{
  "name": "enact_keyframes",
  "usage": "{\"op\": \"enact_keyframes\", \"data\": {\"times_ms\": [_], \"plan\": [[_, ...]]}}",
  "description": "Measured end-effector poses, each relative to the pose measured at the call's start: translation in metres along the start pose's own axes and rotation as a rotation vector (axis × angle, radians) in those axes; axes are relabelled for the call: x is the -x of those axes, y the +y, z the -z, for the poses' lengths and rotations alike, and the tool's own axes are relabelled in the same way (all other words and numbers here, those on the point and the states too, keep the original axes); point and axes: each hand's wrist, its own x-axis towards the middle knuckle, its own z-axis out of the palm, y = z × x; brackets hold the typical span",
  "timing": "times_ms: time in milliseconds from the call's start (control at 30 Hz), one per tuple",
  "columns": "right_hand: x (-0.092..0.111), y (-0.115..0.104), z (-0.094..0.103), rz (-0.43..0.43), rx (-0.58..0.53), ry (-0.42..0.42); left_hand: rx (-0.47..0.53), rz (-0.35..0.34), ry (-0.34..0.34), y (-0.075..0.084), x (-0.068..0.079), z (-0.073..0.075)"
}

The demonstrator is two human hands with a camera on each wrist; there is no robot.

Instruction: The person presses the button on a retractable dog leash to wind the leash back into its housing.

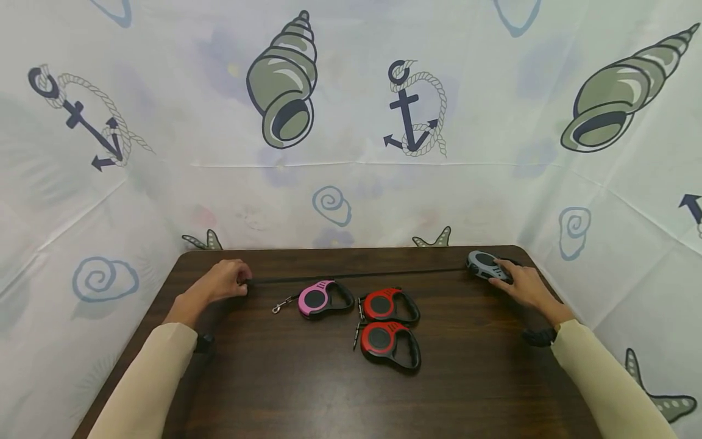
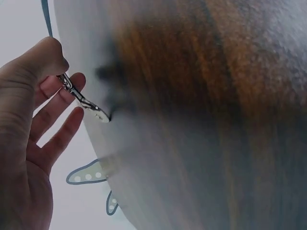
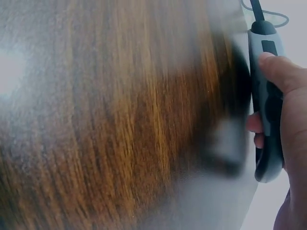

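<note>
My right hand (image 1: 523, 285) grips a grey-and-black retractable dog leash (image 1: 482, 264) near the table's far right corner; in the right wrist view the thumb lies on the leash casing (image 3: 265, 91) and fingertips curl round its handle. A black strap (image 1: 351, 276) runs out of it, stretched straight across the table to my left hand (image 1: 222, 283). There, in the left wrist view, thumb and forefinger pinch the strap's end, and a metal clip (image 2: 86, 100) hangs below them. Between the hands lie a pink retractable leash (image 1: 315, 299) and two red ones, the upper (image 1: 379, 303) and lower (image 1: 378, 338).
The dark wooden table (image 1: 274, 390) has a shell-and-anchor printed white cloth (image 1: 351, 122) behind it and along both sides. The pink leash's clip (image 1: 281, 306) points left. Both red leashes lie close together, handles to the right.
</note>
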Motion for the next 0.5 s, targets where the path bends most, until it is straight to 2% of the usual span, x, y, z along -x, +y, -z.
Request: {"op": "enact_keyframes", "data": {"times_ms": [200, 500], "plan": [[0.001, 0.002, 0.002, -0.026, -0.055, 0.017, 0.036, 0.010, 0.035, 0.000, 0.003, 0.003], [0.002, -0.006, 0.016, -0.140, -0.265, 0.021, 0.155, 0.082, 0.066, 0.004, 0.011, 0.015]]}}
